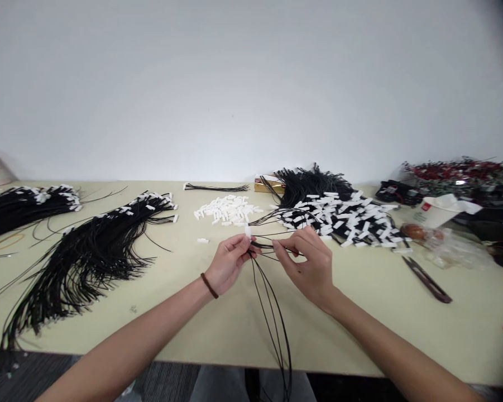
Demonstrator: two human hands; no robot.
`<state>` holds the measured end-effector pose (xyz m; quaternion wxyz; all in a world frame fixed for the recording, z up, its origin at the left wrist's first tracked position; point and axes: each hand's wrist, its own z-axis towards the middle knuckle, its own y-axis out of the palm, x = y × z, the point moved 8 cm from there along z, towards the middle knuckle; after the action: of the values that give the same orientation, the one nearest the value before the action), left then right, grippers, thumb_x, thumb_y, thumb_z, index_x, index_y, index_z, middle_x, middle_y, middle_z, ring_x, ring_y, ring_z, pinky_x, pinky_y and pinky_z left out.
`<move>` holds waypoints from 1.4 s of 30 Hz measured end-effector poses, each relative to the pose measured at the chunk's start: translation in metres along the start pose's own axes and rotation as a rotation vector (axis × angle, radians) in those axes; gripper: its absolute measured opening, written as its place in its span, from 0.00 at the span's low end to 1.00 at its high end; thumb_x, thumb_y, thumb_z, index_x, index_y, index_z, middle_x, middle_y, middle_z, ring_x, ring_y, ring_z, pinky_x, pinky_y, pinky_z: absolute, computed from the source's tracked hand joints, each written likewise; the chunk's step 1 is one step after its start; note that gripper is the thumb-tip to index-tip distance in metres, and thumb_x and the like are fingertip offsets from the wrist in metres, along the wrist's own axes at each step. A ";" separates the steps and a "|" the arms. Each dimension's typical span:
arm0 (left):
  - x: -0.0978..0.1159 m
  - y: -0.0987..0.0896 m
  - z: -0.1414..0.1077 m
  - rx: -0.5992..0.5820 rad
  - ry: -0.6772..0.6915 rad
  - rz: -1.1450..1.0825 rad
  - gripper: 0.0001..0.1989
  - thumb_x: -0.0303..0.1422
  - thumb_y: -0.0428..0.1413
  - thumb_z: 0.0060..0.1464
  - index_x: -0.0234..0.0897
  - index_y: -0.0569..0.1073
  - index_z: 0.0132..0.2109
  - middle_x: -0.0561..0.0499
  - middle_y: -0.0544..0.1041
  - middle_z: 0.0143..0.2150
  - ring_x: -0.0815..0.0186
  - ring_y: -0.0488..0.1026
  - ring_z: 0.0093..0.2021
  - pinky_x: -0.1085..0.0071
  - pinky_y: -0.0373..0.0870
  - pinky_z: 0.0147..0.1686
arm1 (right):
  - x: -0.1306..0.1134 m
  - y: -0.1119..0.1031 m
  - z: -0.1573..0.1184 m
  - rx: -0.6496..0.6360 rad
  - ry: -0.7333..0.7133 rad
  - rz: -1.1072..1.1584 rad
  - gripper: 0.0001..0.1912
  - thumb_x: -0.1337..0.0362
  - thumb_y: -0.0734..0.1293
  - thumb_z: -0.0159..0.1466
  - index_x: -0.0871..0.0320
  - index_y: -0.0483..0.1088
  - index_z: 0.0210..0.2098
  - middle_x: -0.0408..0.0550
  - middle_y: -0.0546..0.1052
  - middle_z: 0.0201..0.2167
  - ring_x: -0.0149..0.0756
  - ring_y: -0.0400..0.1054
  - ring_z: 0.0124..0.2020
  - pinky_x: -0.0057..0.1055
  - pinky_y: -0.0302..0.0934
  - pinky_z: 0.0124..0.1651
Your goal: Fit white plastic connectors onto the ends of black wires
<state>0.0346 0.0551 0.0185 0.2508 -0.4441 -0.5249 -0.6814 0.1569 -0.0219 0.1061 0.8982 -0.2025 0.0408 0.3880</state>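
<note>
Near the middle of the table, my left hand (230, 261) pinches a white connector (247, 230) with black wires running out of it. My right hand (307, 262) is just to the right, its thumb and forefinger closed on one or more of the black wires (264, 245). Several longer black wires (272, 307) hang from my left hand over the table's front edge. Behind the hands lies a pile of loose white connectors (226, 210). A single white connector (203, 240) rests left of that pile.
Black wire bundles with white connectors (104, 240) cover the left side. Behind and right lies another connector-ended wire pile (347, 218). Snips (427, 279), a paper cup (435, 211), a plastic bag (456, 248) and red wiring (464, 173) are on the right.
</note>
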 end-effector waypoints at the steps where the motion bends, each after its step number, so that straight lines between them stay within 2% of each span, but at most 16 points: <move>1: 0.000 0.000 0.000 0.000 0.002 0.004 0.12 0.37 0.61 0.44 0.30 0.74 0.30 0.48 0.74 0.25 0.69 0.69 0.29 0.72 0.63 0.35 | 0.001 0.000 0.000 -0.002 0.013 0.006 0.08 0.72 0.64 0.57 0.58 0.64 0.23 0.39 0.58 0.17 0.27 0.50 0.22 0.29 0.49 0.28; 8: 0.004 -0.001 0.000 0.008 0.056 0.083 0.13 0.38 0.61 0.43 0.30 0.74 0.30 0.47 0.75 0.25 0.68 0.70 0.28 0.70 0.64 0.34 | 0.014 0.005 0.002 -0.083 0.252 0.122 0.14 0.67 0.63 0.59 0.58 0.59 0.18 0.37 0.56 0.15 0.26 0.50 0.20 0.28 0.49 0.26; 11: 0.007 -0.001 -0.001 0.008 0.084 0.140 0.13 0.38 0.61 0.44 0.30 0.74 0.30 0.46 0.75 0.25 0.67 0.70 0.27 0.70 0.65 0.32 | 0.018 0.006 0.001 -0.106 0.303 0.163 0.15 0.66 0.63 0.59 0.58 0.58 0.17 0.37 0.57 0.15 0.26 0.50 0.20 0.27 0.50 0.26; 15: 0.008 0.001 -0.001 -0.009 0.103 0.188 0.13 0.38 0.60 0.44 0.30 0.75 0.29 0.47 0.75 0.25 0.68 0.69 0.26 0.71 0.65 0.31 | 0.015 0.009 0.001 -0.141 0.236 0.126 0.11 0.66 0.63 0.59 0.58 0.64 0.21 0.39 0.61 0.16 0.28 0.53 0.22 0.28 0.51 0.27; 18: 0.006 0.008 -0.003 -0.071 0.098 0.233 0.14 0.39 0.60 0.44 0.30 0.76 0.30 0.47 0.74 0.25 0.67 0.69 0.27 0.71 0.65 0.30 | 0.008 0.012 0.000 -0.160 0.163 0.111 0.08 0.67 0.63 0.60 0.58 0.69 0.24 0.40 0.66 0.17 0.28 0.56 0.22 0.30 0.53 0.30; 26: 0.009 0.015 -0.009 -0.146 0.126 0.342 0.14 0.40 0.55 0.49 0.30 0.76 0.31 0.47 0.74 0.25 0.67 0.68 0.26 0.71 0.65 0.29 | -0.001 0.012 -0.001 -0.152 0.100 0.119 0.07 0.69 0.64 0.59 0.58 0.68 0.25 0.41 0.68 0.18 0.28 0.57 0.22 0.28 0.54 0.29; 37: 0.012 0.014 -0.013 -0.103 0.136 0.365 0.14 0.40 0.57 0.48 0.31 0.76 0.30 0.47 0.74 0.25 0.67 0.68 0.25 0.71 0.65 0.29 | -0.002 0.015 -0.003 -0.148 0.103 0.112 0.07 0.69 0.63 0.59 0.57 0.68 0.26 0.41 0.67 0.18 0.29 0.58 0.23 0.28 0.55 0.28; 40: 0.008 0.014 -0.011 -0.088 0.089 0.296 0.14 0.39 0.58 0.46 0.30 0.76 0.31 0.46 0.75 0.26 0.66 0.70 0.27 0.70 0.65 0.29 | 0.001 0.017 -0.003 -0.142 0.084 0.095 0.06 0.69 0.63 0.60 0.57 0.68 0.26 0.41 0.68 0.19 0.29 0.59 0.24 0.29 0.56 0.29; 42: 0.004 0.012 -0.009 -0.066 0.043 0.210 0.14 0.39 0.59 0.46 0.30 0.76 0.32 0.45 0.76 0.26 0.65 0.71 0.28 0.70 0.65 0.30 | 0.003 0.015 -0.004 -0.105 0.032 0.061 0.04 0.70 0.63 0.60 0.57 0.69 0.30 0.43 0.71 0.22 0.30 0.62 0.26 0.30 0.59 0.31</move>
<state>0.0395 0.0435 0.0275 0.3174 -0.4900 -0.4472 -0.6776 0.1488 -0.0118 0.0970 0.8734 -0.2541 0.0407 0.4135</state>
